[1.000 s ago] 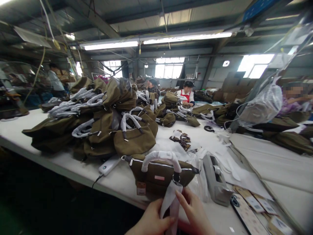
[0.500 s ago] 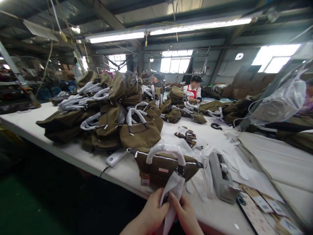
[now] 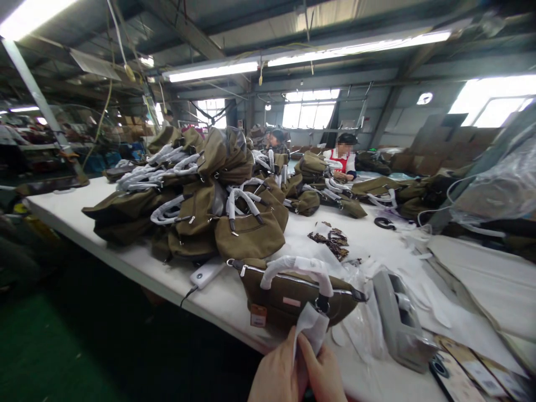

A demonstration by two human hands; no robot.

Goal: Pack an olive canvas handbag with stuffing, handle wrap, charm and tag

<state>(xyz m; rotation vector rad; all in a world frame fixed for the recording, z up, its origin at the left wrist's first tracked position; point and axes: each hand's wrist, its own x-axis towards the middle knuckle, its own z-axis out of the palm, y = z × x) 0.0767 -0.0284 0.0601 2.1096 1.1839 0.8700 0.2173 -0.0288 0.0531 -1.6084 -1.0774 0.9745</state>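
Observation:
An olive-brown handbag (image 3: 288,296) with a white paper-wrapped handle stands at the near edge of the white table (image 3: 84,215). A strip of white wrapping paper (image 3: 312,329) hangs from the metal ring at the bag's right end. My left hand (image 3: 276,374) and my right hand (image 3: 324,374) meet below the bag at the bottom of the view, and both pinch this paper strip between their fingers. A small hang tag (image 3: 258,315) dangles on the bag's front.
A large pile of like olive bags (image 3: 201,195) fills the table behind. A white power bank with cable (image 3: 207,272) lies left of the bag; a grey tape dispenser (image 3: 400,318) and printed cards (image 3: 464,371) lie right. Other people work at the far end.
The view has swung left, so everything shifts right. My hands have closed together and dropped lower in the view, folding the paper strip tighter between them.

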